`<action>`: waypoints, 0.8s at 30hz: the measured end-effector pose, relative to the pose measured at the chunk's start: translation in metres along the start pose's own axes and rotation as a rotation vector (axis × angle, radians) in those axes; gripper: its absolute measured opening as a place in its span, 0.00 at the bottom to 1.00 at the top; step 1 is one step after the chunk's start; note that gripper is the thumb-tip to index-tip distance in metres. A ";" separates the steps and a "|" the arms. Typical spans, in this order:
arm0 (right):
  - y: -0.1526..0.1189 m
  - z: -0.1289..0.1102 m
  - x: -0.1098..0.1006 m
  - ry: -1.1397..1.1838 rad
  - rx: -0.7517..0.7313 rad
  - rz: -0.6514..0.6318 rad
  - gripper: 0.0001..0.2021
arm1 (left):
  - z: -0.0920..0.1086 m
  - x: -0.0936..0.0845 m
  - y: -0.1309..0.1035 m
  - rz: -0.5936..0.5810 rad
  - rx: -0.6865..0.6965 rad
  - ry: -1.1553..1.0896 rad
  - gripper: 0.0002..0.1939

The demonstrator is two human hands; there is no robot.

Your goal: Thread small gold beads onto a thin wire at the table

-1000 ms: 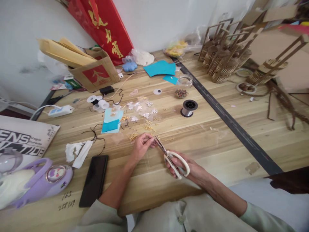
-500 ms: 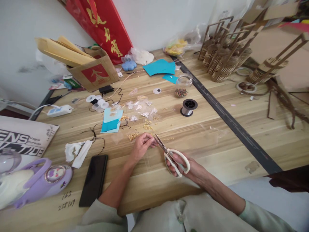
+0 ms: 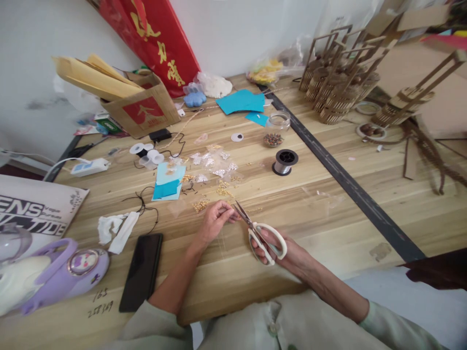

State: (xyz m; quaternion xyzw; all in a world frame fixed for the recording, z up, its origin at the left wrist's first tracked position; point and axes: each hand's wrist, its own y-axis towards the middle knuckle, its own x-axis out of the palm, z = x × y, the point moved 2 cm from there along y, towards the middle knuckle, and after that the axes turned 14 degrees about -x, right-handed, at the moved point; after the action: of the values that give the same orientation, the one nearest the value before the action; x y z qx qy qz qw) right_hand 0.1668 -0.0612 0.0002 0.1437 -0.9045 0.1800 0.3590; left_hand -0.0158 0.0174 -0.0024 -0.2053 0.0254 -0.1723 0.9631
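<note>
My right hand [image 3: 268, 245] grips a pair of scissors [image 3: 257, 233] by its white handles, with the blades slightly apart and pointing up and left. Close to the blade tips, my left hand [image 3: 219, 218] is closed in a pinch. A thin pale thread [image 3: 221, 243] hangs below it; the tiny end between the fingertips is too small to make out. Just beyond the hands lie small piles of gold beads [image 3: 200, 206] and a short gold chain [image 3: 255, 210]. Small clear bags of silvery pieces [image 3: 219, 167] lie further back.
A wire spool [image 3: 284, 163] and a glass jar of beads [image 3: 276, 131] stand beyond my right hand. A black phone [image 3: 141, 272] and a purple bottle [image 3: 69, 272] lie left. Blue sheets [image 3: 242, 101], a paper box [image 3: 142, 109] and small wooden baskets [image 3: 335, 92] are at the back.
Hardly anything differs. The scissor blades look slightly closer together, their tips still beside the left fingertips; both hands keep their places.
</note>
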 end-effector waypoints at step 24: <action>0.002 -0.001 -0.001 0.048 -0.014 0.020 0.15 | 0.002 0.002 -0.001 -0.033 -0.008 -0.021 0.14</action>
State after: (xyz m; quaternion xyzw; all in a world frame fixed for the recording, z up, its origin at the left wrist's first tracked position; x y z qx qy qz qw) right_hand 0.1676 -0.0584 -0.0004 0.1277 -0.8982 0.1805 0.3800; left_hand -0.0141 0.0170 -0.0003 -0.2114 0.0127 -0.1861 0.9594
